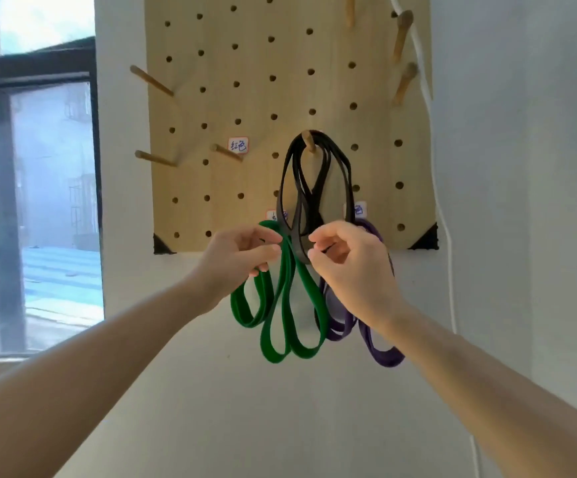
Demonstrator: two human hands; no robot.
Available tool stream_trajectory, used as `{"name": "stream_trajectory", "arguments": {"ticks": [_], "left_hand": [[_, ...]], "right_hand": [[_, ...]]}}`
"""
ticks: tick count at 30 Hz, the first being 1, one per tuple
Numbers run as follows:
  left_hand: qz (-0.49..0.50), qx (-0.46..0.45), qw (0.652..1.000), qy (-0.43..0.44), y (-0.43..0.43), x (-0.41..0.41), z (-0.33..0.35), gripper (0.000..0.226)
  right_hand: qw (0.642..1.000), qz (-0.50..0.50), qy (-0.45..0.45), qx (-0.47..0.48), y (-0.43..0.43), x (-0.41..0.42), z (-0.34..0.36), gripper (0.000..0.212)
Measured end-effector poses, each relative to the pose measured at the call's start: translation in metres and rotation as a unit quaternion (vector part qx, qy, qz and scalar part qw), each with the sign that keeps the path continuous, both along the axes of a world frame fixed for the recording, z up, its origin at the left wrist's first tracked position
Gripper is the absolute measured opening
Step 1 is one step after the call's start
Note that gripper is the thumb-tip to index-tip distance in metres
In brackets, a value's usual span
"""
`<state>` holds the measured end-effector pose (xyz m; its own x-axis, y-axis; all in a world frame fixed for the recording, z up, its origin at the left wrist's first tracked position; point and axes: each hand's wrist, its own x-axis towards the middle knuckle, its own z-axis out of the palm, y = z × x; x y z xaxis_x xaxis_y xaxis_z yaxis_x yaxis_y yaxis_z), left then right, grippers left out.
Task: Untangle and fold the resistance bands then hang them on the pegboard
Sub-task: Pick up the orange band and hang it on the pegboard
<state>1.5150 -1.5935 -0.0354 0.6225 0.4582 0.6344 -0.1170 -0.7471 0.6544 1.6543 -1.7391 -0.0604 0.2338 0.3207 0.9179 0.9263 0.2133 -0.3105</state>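
White wall (521, 167) backs a wooden pegboard (245, 98) where a person works on three resistance bands. At centre, the black band (285, 181) hangs in several twisted loops from a wooden peg (308, 141), its lower end reaching down between the two hands. The green band (300, 281) dangles in folded loops below the board's lower edge, its top gathered in the left hand (235, 260), whose fingers and thumb are curled and pinched around it just where it crosses the black one. The right hand (356, 270) faces it, index finger and thumb drawn together on the bottom loop of the black band, the other fingers curled. Behind that hand the purple band (380, 353) hangs in loops against the wall, its upper end hidden. Small handwritten labels (238, 145) are stuck to the board, further pegs jut from its left and upper right, and black corner pieces (162, 244) cap its lower corners. A white cord (444, 219) runs down the right edge, and a dark-framed window (38, 167) stands at left.
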Motion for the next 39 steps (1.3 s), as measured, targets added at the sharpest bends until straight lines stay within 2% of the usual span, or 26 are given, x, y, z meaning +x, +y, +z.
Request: {"name": "stream_trajectory", "arguments": {"ticks": [2,5,9,12,18,20,24,27,29,33,37,39], "left_hand": [[-0.008,0.015,0.999,0.047,0.004,-0.012,-0.038,0.01],[-0.013,0.021,0.992,0.127,0.015,-0.024,-0.108,0.009],[-0.002,-0.033,0.976,0.215,0.025,-0.036,-0.231,0.01],[0.011,-0.086,0.958,0.275,0.026,-0.044,-0.331,0.009],[0.025,-0.181,0.914,0.362,0.014,-0.058,-0.506,0.012],[0.03,-0.204,0.899,0.387,0.008,-0.056,-0.558,0.009],[0.016,-0.227,0.877,0.423,-0.004,-0.049,-0.645,0.02],[0.005,-0.193,0.874,0.445,-0.015,-0.041,-0.701,0.03],[-0.001,-0.135,0.876,0.464,-0.023,-0.034,-0.734,0.035],[-0.029,-0.023,0.872,0.488,-0.038,-0.008,-0.776,0.05],[-0.055,0.048,0.849,0.523,-0.049,0.013,-0.801,0.062],[-0.039,0.079,0.835,0.542,-0.051,0.017,-0.808,0.057]], "right_hand": [[0.998,0.032,0.031,-0.043,0.0,-0.009,-0.04,0.011],[0.979,0.073,0.095,-0.163,0.004,-0.017,-0.105,0.002],[0.913,0.074,0.167,-0.364,0.02,-0.008,-0.214,0.005],[0.858,0.051,0.202,-0.469,0.034,0.004,-0.298,0.009],[0.754,0.016,0.232,-0.614,0.046,0.022,-0.456,0.005],[0.731,0.007,0.249,-0.635,0.045,0.027,-0.509,0.007],[0.693,-0.015,0.3,-0.656,0.035,0.033,-0.607,0.01],[0.683,-0.049,0.318,-0.655,0.026,0.039,-0.666,0.018],[0.67,-0.057,0.312,-0.671,0.02,0.043,-0.695,0.028],[0.642,-0.032,0.214,-0.735,0.007,0.049,-0.736,0.06],[0.627,-0.027,0.124,-0.769,-0.012,0.056,-0.757,0.071],[0.638,-0.04,0.107,-0.762,-0.017,0.058,-0.762,0.074]]}}
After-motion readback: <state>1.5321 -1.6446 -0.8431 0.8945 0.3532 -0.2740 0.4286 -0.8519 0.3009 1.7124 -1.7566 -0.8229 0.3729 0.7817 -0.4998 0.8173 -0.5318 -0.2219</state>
